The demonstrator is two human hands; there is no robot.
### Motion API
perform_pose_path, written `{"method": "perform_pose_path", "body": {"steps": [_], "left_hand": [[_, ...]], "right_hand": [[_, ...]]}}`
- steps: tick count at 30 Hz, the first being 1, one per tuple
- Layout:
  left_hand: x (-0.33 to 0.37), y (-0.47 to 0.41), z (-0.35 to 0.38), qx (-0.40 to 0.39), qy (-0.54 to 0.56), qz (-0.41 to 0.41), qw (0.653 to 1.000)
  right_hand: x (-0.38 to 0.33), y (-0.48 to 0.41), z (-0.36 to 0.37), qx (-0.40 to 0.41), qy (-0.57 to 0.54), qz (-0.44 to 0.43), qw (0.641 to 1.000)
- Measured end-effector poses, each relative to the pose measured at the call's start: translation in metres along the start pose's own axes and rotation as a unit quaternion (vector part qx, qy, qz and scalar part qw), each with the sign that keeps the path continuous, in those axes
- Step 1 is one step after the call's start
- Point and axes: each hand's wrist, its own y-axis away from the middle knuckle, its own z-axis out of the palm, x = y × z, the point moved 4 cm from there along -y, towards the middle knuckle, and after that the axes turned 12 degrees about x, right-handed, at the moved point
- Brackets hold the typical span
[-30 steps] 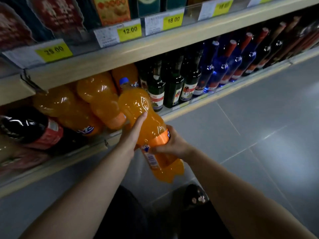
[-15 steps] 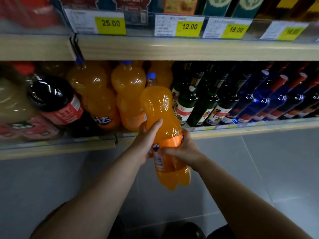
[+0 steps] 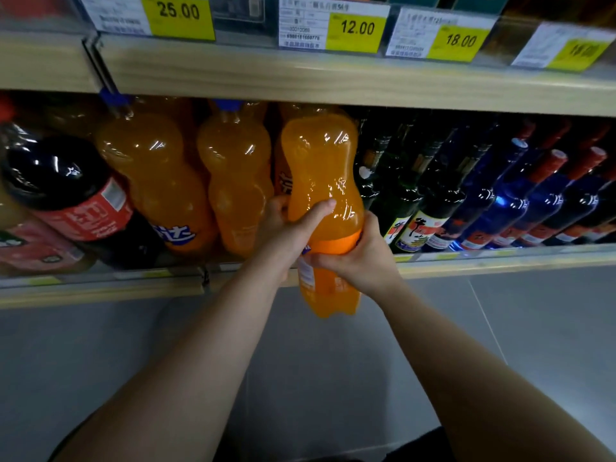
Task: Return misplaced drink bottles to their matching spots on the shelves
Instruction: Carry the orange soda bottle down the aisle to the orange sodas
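Nearest to the camera, two bare forearms reached up from the bottom of the view over the grey tiled floor (image 3: pixel 533 345). The left hand (image 3: pixel 283 235) gripped the orange soda bottle (image 3: pixel 323 168) from the left side, with the thumb laid across its front and the fingers curled behind it. The right hand (image 3: pixel 363 258) was wrapped around the orange label band of the same bottle from the right side. So both hands were closed on this one bottle.

The bottle leaned away from the camera. Its base hung in front of the lower shelf edge (image 3: pixel 500 261), and its upper part was already inside the shelf opening. I could not see its cap.

On the shelf, just to the left of it, stood two similar orange bottles (image 3: pixel 236 171) with blue caps, and another orange one was partly hidden behind the held bottle. Further left lay a dark cola bottle (image 3: pixel 66 185) with a red label. To the right stood dark green glass bottles (image 3: pixel 410 201), then a row of blue glass bottles (image 3: pixel 506 195) with red tops.

Above all of them ran the upper shelf board (image 3: pixel 333 81). On its front sat the price tags (image 3: pixel 356 28), yellow and white, which read 25.00, 12.00 and 18.00; the last one on the right was too blurred to read.
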Motion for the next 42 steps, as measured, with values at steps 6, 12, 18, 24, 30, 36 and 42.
{"method": "perform_pose_path", "body": {"steps": [6, 12, 18, 24, 30, 36, 42], "left_hand": [[0.012, -0.013, -0.006, 0.048, 0.012, 0.035, 0.998], [0.018, -0.02, -0.018, 0.029, -0.065, 0.079, 0.994], [0.027, -0.019, -0.022, 0.05, -0.13, 0.135, 0.981], [0.035, -0.02, -0.023, 0.05, -0.21, 0.165, 0.963], [0.042, -0.01, -0.025, 0.111, -0.272, 0.201, 0.935], [0.047, -0.004, -0.017, 0.047, 0.02, 0.081, 0.995], [0.047, -0.011, -0.014, -0.011, 0.139, 0.005, 0.99]], "right_hand": [[-0.013, -0.017, 0.015, 0.048, 0.045, -0.045, 0.997], [-0.013, -0.02, 0.034, 0.091, 0.087, -0.075, 0.989], [-0.009, -0.025, 0.051, 0.116, 0.063, -0.067, 0.989], [-0.004, -0.031, 0.061, 0.121, 0.038, -0.051, 0.991], [-0.002, -0.033, 0.065, 0.127, 0.022, -0.069, 0.989], [0.0, -0.036, 0.07, 0.154, 0.008, -0.061, 0.986], [0.001, -0.045, 0.08, 0.174, -0.035, -0.039, 0.983]]}}
